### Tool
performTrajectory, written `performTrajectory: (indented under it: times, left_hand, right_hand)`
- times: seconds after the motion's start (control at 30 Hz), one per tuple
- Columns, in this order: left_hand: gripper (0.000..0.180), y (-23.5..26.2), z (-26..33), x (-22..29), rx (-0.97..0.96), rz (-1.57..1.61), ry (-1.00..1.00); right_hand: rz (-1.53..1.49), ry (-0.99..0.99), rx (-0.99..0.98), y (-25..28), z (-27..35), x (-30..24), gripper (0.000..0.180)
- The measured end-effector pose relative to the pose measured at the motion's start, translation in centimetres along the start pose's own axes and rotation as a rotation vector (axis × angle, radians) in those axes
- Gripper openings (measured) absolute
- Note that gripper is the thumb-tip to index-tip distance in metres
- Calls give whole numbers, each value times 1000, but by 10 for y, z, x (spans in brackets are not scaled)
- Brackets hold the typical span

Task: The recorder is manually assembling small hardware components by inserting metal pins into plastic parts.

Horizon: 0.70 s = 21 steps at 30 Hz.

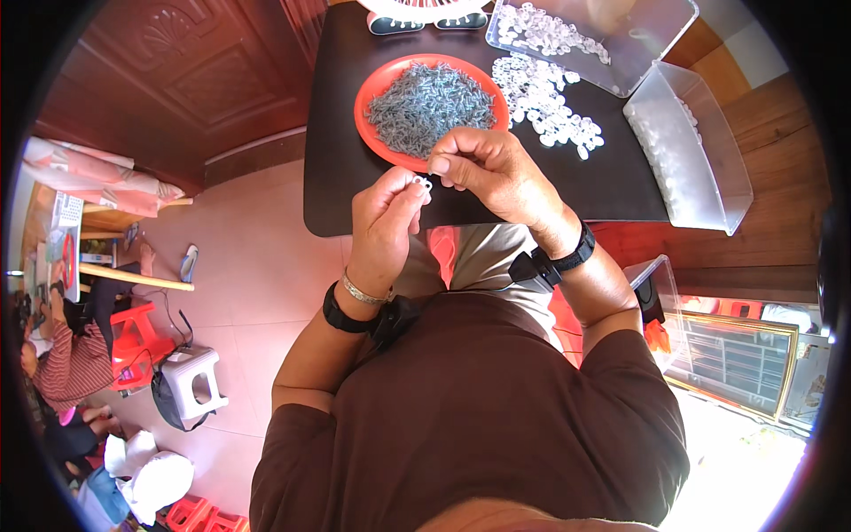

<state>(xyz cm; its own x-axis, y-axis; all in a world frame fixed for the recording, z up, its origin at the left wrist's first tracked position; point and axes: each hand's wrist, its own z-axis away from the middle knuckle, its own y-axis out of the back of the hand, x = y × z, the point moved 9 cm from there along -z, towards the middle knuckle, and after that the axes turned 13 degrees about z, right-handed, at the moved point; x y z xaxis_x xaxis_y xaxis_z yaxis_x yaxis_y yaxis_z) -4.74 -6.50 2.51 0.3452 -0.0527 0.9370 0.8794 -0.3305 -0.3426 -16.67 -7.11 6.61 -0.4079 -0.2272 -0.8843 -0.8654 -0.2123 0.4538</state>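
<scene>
My left hand [387, 217] pinches a small white plastic clip [423, 183] with a rounded loop between thumb and fingertips. Close beside it, my right hand [495, 173] is closed in a pinch; whatever sits between its thumb and finger is too small to make out. Both hands are over the near edge of the black table [567, 191]. Just beyond them stands a round red tray [363, 106] heaped with grey metal nails or screws [430, 106]. To its right a loose pile of similar small white clips [554, 115] lies on the tabletop.
A clear plastic bin [643, 44] tipped at the back right holds more white pieces. Another clear bin [709, 177] with white pieces stands at the right edge. On the left are a grey stool [191, 377], red stools and other people seated at a table.
</scene>
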Motion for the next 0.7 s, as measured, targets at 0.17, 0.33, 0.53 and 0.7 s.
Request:
performTrajectory:
  times: [0.17,0.33,0.53,0.7]
  left_hand:
    - [20,-1,0,-2,15,44,-10]
    - [20,0,2,-3,6,5,4]
    - [21,1,1,-4,4,-13,9]
    - [21,2,1,-4,5,-11,1]
  right_hand:
    - [32,49,-6,-4,1,-4,13]
    - [108,24,-5,-2,2,-5,11]
    - [111,51,42,0,1,-2,8]
    - [148,41,35,2,1,-4,8]
